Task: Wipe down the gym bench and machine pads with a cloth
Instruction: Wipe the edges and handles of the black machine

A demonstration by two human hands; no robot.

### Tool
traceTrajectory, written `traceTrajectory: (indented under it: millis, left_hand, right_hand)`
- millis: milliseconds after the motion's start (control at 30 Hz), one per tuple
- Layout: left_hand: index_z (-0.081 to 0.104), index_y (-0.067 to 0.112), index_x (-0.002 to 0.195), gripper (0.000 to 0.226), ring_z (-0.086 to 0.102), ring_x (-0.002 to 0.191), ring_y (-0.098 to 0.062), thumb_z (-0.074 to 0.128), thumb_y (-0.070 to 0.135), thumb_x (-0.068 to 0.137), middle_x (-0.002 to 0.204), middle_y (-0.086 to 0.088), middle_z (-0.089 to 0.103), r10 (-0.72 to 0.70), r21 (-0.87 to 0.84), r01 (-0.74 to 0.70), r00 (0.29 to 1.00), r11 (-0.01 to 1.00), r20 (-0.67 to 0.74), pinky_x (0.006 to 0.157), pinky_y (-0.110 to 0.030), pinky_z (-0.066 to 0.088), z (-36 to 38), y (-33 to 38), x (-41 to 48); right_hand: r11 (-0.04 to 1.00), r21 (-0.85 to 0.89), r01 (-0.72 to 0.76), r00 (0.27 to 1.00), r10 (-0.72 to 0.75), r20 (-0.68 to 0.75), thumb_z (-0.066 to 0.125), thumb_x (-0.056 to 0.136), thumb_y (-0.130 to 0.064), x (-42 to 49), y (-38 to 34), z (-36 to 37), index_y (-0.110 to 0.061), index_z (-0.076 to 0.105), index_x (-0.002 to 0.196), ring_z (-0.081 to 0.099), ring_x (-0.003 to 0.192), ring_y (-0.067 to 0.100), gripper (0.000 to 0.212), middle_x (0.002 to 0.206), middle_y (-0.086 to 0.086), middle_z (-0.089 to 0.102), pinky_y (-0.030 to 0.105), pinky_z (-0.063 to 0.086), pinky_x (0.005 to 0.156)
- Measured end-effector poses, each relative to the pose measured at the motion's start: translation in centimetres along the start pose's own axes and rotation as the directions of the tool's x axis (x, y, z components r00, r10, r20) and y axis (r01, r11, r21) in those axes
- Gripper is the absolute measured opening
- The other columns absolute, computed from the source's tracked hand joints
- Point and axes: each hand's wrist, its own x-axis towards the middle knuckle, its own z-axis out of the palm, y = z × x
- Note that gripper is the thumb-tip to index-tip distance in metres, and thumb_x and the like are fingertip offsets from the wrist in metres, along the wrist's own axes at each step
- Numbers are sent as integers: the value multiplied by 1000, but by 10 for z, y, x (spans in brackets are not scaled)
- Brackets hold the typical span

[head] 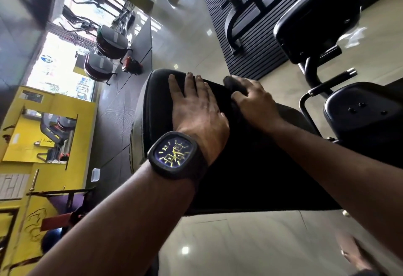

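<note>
On the pad [250,166] — left grip [196,110] flat, fingers straight; right grip [255,101] curled round cloth [231,82] at far edge. Likely risk — cloth slips over edge, corner missed.

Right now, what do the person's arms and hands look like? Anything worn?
No sleeves or gloves on either arm. Behind the left hand, a chunky black watch: rounded-square case, dark dial, yellow markers. The right hand and wrist wear nothing.
</note>
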Motion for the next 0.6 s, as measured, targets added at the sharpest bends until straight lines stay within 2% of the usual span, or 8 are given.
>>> traceTrajectory:
  millis: [67, 167, 233, 300, 367, 467, 533, 600]
  left_hand:
    - [-5, 4, 160, 71, -13, 155, -38, 14, 46, 107, 168, -19, -11, 0, 4, 0, 1000, 1000, -4, 117, -66, -13, 1, 1, 0]
    - [-5, 2, 160, 69, -14, 154, -40, 14, 40, 106, 168, -20, -10, 21, 7, -20, 1000, 1000, -7, 118, -64, -13, 1, 1, 2]
    - [-3, 3, 160, 67, -14, 155, -39, 15, 38, 106, 169, -19, -9, 24, -10, -24, 1000, 1000, -11, 118, -63, -13, 0, 1, 3]
    - [-2, 3, 160, 69, -13, 155, -38, 16, 40, 106, 169, -18, -8, 17, -23, -17, 1000, 1000, -15, 118, -63, -13, 0, 1, 2]
    - [-3, 4, 161, 70, -13, 155, -38, 16, 44, 106, 169, -19, -8, 17, -13, -18, 1000, 1000, -10, 118, -64, -12, 1, 1, 3]
    - [-3, 4, 161, 73, -14, 155, -39, 16, 47, 105, 169, -19, -9, 20, -9, -20, 1000, 1000, -4, 119, -66, -11, 1, 2, 4]
    - [-3, 4, 161, 74, -14, 155, -39, 17, 48, 105, 169, -19, -9, 20, -12, -20, 1000, 1000, -1, 118, -67, -11, 2, 3, 6]
    - [-3, 4, 161, 74, -14, 155, -39, 17, 48, 105, 169, -19, -9, 25, -15, -25, 1000, 1000, 2, 117, -67, -12, 2, 3, 7]
  right_hand:
    - [999, -32, -41, 999, 41, 3, 48, 91, -47, -17, -1, 5, -44, 44, 149, 42, 136, 35, 58, 157, -1, 38, 42, 32, 111]
    - [991, -30, 134, 990, -135, -29, 47, 90, -46, -39, -19, 9, -49, 46, 146, 42, 133, 29, 55, 159, -11, 34, 41, 35, 112]
    - [978, 16, 210, 978, -210, -2, 52, 94, -39, -21, -26, 5, -47, 48, 145, 44, 134, 25, 52, 157, -10, 39, 43, 35, 114]
    - [983, -19, 182, 982, -181, 58, 53, 94, -41, 7, -23, 0, -47, 47, 145, 47, 135, 24, 52, 155, -6, 44, 45, 36, 114]
    - [993, -89, 73, 994, -65, 91, 50, 97, -41, 25, -10, -5, -44, 47, 146, 49, 133, 28, 50, 152, 2, 47, 44, 37, 112]
    - [993, -88, -79, 994, 86, 72, 48, 99, -38, 15, 9, -7, -39, 45, 149, 48, 131, 34, 50, 150, 9, 46, 41, 34, 112]
    - [996, -56, -64, 996, 67, 56, 52, 93, -42, -7, 8, -4, -41, 46, 148, 48, 132, 34, 55, 151, 5, 46, 41, 36, 113]
    - [999, -3, 33, 999, -33, 26, 51, 83, -48, -28, 1, 0, -45, 49, 145, 49, 132, 31, 62, 151, -4, 47, 43, 39, 112]
